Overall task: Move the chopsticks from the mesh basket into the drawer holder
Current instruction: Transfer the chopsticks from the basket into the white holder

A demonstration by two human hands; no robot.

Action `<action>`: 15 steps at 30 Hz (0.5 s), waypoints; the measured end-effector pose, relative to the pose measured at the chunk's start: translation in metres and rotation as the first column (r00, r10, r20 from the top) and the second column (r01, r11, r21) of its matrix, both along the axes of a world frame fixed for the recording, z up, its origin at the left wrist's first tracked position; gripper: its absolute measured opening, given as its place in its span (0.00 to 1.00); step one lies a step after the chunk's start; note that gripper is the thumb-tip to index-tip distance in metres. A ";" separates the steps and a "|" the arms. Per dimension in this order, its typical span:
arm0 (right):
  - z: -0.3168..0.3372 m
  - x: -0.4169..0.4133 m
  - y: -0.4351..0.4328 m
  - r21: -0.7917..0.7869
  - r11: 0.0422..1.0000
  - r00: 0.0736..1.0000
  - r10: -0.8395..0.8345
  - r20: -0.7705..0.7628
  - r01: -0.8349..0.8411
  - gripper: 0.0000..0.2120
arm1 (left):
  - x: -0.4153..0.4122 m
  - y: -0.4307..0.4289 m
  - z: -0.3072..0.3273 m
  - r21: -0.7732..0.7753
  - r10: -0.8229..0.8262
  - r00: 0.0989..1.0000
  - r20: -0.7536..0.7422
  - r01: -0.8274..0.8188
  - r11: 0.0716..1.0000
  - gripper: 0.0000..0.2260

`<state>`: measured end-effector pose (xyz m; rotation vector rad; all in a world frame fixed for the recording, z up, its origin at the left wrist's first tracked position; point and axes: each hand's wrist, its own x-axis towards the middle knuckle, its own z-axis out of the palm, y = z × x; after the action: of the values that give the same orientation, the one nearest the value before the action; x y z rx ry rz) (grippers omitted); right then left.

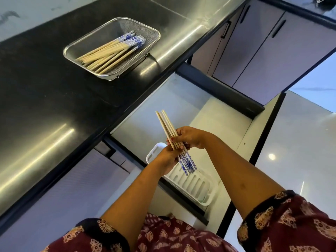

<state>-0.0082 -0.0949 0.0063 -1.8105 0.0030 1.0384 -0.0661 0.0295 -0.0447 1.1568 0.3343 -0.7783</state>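
A bundle of several wooden chopsticks point(168, 125) with blue-and-white patterned ends is held between both hands above the open drawer. My left hand point(167, 160) grips it from below and my right hand point(190, 137) closes on it from above. The plain tips point up and away, the patterned ends point down over the white slotted drawer holder point(195, 186). On the black counter stands the mesh basket point(154, 31) with several more chopsticks point(111, 51) lying in it.
The open white drawer point(214, 117) sits below the black countertop point(45, 91). Grey cabinet doors point(254, 48) with black handles are at the upper right. A glossy light floor point(300, 142) lies to the right of the drawer.
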 end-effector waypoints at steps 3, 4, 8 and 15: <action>-0.010 -0.006 -0.006 -0.011 0.997 0.996 -0.076 -0.036 0.076 0.13 | 0.006 0.021 -0.002 0.305 -0.325 0.936 0.134 0.273 0.912 0.16; -0.014 -0.008 -0.008 -0.018 0.997 0.996 -0.072 -0.056 0.072 0.12 | 0.010 0.031 -0.004 0.388 -0.342 0.931 0.124 0.272 0.881 0.16; -0.037 -0.021 -0.013 -0.056 0.998 0.985 -0.001 -0.175 -0.009 0.05 | 0.029 0.066 -0.009 0.417 -0.051 0.993 0.104 0.003 0.909 0.20; -0.058 -0.042 -0.009 -0.210 0.954 0.964 0.169 -0.206 -0.212 0.12 | 0.031 0.053 -0.003 0.367 -0.006 0.999 0.051 -0.013 0.930 0.16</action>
<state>-0.0507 -0.1043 -0.0521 -1.9433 0.0651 1.3916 -0.0346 0.0828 -0.0473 1.5255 0.4524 -0.6978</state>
